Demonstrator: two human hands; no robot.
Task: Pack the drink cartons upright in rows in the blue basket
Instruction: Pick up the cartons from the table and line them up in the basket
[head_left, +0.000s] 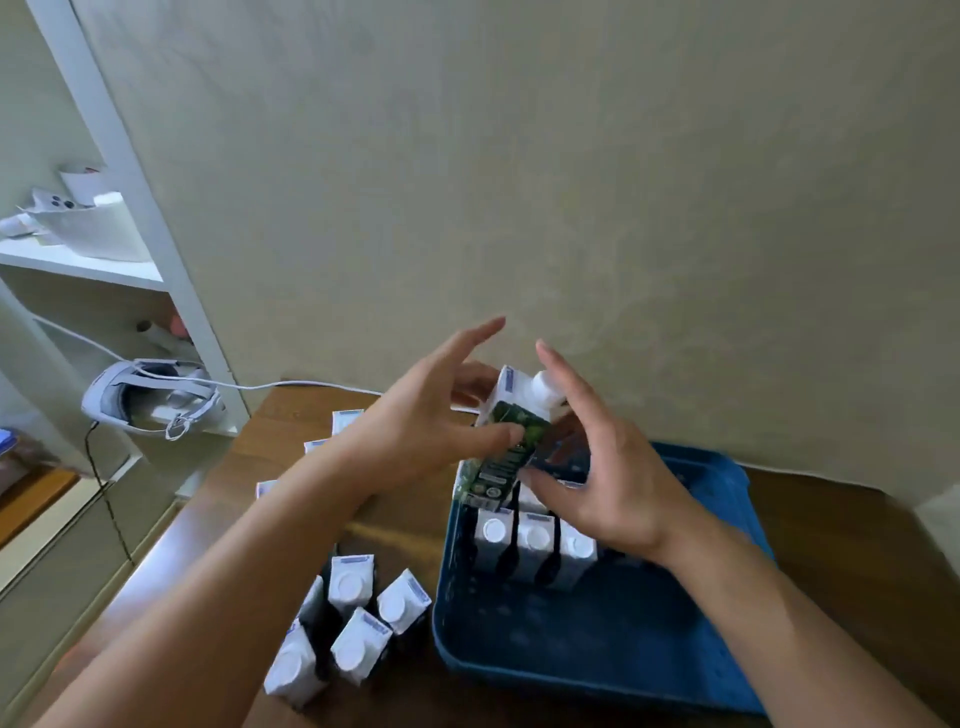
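A blue basket (571, 670) sits on the brown table at the right. A row of three white-capped drink cartons (535, 540) stands upright in its far left part, with more partly hidden behind my hands. My left hand (415, 431) grips a green-and-white drink carton (511, 441), tilted above the basket's far left corner, thumb on its front and fingers behind it. My right hand (613, 483) hovers just right of that carton with fingers spread, the thumb close to its lower edge.
Several loose cartons (353, 587) stand on the table left of the basket, and a few more (345, 418) show behind my left arm. A white headset (150, 400) with a cable lies on a shelf at the left. The wall rises right behind the table.
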